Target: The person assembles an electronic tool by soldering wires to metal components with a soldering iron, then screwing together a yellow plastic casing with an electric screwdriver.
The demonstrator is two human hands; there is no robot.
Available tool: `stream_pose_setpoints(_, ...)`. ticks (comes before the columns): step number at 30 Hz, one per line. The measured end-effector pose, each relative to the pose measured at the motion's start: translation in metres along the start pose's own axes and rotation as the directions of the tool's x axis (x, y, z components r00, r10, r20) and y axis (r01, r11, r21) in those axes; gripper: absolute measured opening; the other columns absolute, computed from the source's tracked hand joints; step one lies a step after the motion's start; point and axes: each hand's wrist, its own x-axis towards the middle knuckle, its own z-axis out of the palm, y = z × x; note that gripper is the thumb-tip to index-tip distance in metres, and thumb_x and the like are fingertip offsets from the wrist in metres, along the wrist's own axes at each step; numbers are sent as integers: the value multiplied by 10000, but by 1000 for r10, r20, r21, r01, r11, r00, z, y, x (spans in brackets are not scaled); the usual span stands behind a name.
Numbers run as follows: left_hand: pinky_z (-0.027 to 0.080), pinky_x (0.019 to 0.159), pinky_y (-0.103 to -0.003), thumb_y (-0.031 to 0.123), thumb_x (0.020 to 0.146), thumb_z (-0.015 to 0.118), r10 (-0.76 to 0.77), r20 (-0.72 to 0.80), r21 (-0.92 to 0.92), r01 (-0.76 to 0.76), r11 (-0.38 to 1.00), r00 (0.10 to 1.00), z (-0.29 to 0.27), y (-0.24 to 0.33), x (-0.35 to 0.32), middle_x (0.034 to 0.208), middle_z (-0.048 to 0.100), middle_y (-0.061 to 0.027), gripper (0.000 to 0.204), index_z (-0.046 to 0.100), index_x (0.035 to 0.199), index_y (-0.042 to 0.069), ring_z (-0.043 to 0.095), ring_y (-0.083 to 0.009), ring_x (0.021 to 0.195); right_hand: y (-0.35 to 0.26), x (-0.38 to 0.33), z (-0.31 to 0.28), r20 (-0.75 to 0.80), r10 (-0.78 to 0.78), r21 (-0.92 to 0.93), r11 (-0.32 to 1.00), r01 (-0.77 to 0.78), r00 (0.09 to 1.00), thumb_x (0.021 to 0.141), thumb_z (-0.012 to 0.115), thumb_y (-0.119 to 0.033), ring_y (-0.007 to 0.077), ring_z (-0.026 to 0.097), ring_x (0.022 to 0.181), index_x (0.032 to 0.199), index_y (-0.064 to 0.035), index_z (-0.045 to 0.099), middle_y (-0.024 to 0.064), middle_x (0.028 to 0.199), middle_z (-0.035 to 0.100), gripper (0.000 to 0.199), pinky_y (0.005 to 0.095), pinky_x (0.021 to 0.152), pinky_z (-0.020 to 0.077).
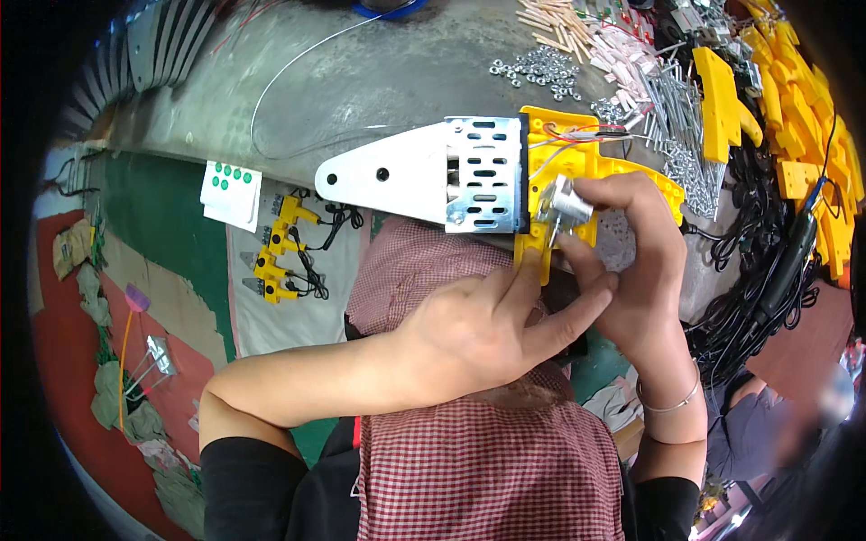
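A pipe welding iron lies across the bench edge, with a pale tapered heating plate (397,171), a slotted metal guard (487,171) and an opened yellow plastic housing (577,162). Thin wires (577,135) run out of the guard into the housing. My right hand (640,243) pinches a small silvery metal part (566,206) with a thin stem over the housing's near side. From the left, my left hand (487,325) grips the housing's near yellow edge; its thumb is hidden and one finger points toward my right hand.
Nuts (541,72), long screws (672,108) and pale sticks (559,27) lie along the far bench. Yellow shells (812,135) pile up at right beside black cables (722,316) and a black-handled tool (789,257). Finished-looking yellow irons (284,239) lie low at left. Another person (758,424) sits at lower right.
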Motion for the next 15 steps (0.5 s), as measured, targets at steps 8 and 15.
stream_pose_setpoints(8,492,493,-210,162,790,601,23,78,237,-41,971,997,-5,4,5,1033,669,-244,612,529,1397,165,595,-122,593,3,6,-2,34,-42,-74,996,44,999,663,747,55,324,634,910,1069,-22,579,138,984,637,445,361,811,513)
stream_pose_setpoints(15,481,483,-210,156,785,601,20,142,251,-55,966,990,-12,4,6,1044,674,-229,588,539,1369,115,578,-105,584,2,8,-16,156,117,-11,993,-117,981,708,756,32,298,644,966,1098,-24,611,135,1027,653,421,373,869,499)
